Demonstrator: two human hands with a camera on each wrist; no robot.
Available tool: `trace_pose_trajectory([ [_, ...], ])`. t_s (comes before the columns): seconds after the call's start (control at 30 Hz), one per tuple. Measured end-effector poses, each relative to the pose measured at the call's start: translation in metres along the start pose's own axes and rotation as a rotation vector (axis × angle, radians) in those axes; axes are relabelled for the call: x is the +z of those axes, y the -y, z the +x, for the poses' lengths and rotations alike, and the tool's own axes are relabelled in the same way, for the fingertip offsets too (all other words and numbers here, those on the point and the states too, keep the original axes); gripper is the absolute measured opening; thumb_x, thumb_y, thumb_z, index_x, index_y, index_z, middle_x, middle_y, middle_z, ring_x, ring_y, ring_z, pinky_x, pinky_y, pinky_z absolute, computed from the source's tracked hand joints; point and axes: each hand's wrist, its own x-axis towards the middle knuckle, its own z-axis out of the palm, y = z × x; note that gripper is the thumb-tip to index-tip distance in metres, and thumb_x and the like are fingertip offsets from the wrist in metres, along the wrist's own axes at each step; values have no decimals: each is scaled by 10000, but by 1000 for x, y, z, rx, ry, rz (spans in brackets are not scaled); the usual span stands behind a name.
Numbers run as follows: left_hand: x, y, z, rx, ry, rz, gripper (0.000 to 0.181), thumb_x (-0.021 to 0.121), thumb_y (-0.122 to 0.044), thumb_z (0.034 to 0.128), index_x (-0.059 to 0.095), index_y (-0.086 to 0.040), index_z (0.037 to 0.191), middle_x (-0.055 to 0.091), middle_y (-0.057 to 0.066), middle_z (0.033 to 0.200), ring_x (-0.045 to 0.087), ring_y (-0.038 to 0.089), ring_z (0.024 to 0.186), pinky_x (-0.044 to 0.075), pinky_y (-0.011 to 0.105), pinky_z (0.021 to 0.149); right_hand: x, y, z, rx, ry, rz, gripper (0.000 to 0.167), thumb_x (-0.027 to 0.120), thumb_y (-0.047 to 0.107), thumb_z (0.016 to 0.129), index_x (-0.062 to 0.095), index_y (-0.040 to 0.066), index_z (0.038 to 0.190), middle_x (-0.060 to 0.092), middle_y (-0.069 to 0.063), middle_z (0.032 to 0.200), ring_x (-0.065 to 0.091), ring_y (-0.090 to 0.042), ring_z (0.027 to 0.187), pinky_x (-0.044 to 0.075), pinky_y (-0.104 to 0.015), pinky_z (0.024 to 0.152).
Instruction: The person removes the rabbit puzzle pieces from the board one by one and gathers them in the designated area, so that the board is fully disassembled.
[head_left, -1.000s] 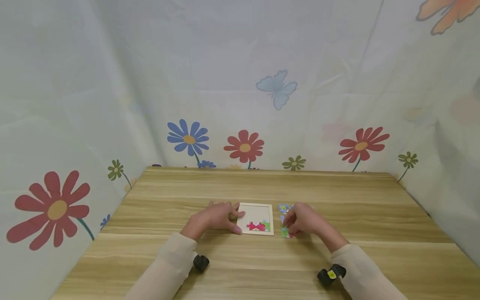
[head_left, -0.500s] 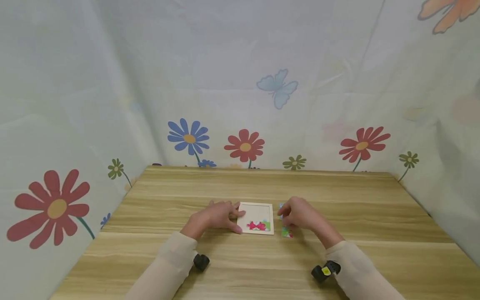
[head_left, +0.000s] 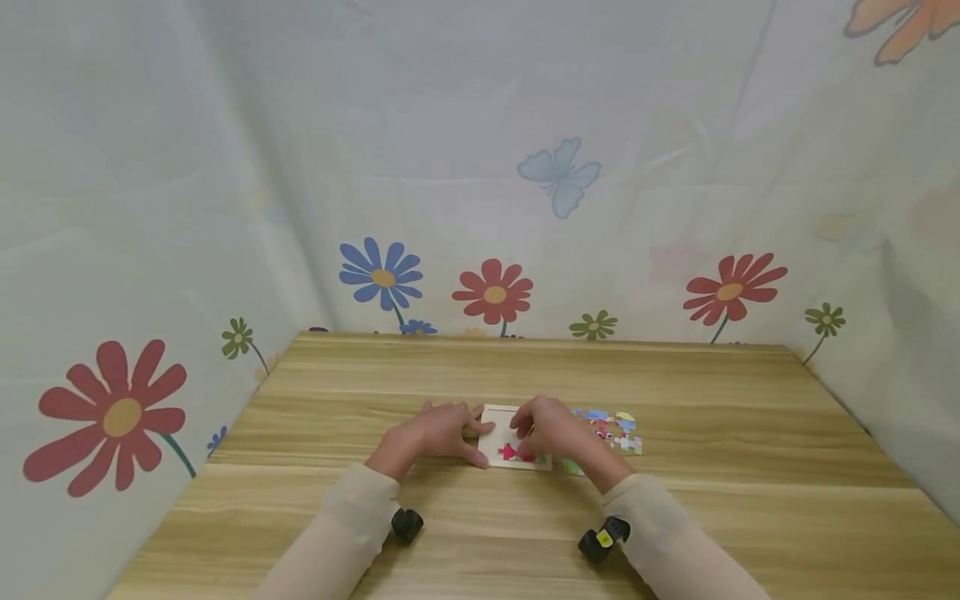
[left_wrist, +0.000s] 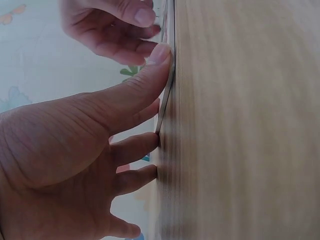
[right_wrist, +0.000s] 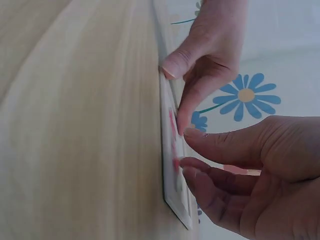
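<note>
A shallow square wooden puzzle frame (head_left: 498, 464) lies on the table, with red puzzle pieces (head_left: 508, 452) along its near side. My left hand (head_left: 437, 431) rests at the frame's left edge, thumb pressing near the closest corner and index finger touching the border; its other fingers are spread against the table. Above the frame hovers my right hand (head_left: 551, 432), thumb and fingers bent toward each other. In the right wrist view a gap shows between the right thumb (right_wrist: 200, 139) and fingertips, and no piece can be made out there. Loose puzzle pieces (head_left: 626, 433) lie right of the frame, partly hidden by the right hand.
The wood-grain table (head_left: 360, 375) extends around the frame on every side. A pale cloth backdrop (head_left: 420, 150) with printed flowers and a butterfly stands behind it and at both sides. Each sleeve carries a black wrist camera (head_left: 407, 525).
My right hand has moved left from the loose pieces to over the frame, covering its right part and uncovering more loose pieces. The left hand and frame have stayed in place.
</note>
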Motion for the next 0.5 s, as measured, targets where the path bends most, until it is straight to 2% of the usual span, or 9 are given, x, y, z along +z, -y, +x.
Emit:
trace_pose_trajectory([
  [0.27, -2, -1, -1, -4, -7, 3, 676, 786, -524, 784, 610, -270, 1385, 422, 53, 1544, 368, 331, 1428, 149, 752, 1080, 6, 1, 5, -16, 52, 14, 326, 814, -83, 767, 730, -25, 1077, 680, -48, 919, 631, -196, 868, 552, -311, 753],
  [0.5, -1, -1, 0, -6, -11, -4, 675, 789, -528, 778, 615, -270, 1377, 433, 59, 1535, 384, 332, 1418, 164, 755, 1072, 6, 0, 3, -24, 81, 4, 278, 793, -78, 800, 733, -18, 1064, 673, -39, 877, 593, -147, 806, 540, -309, 733],
])
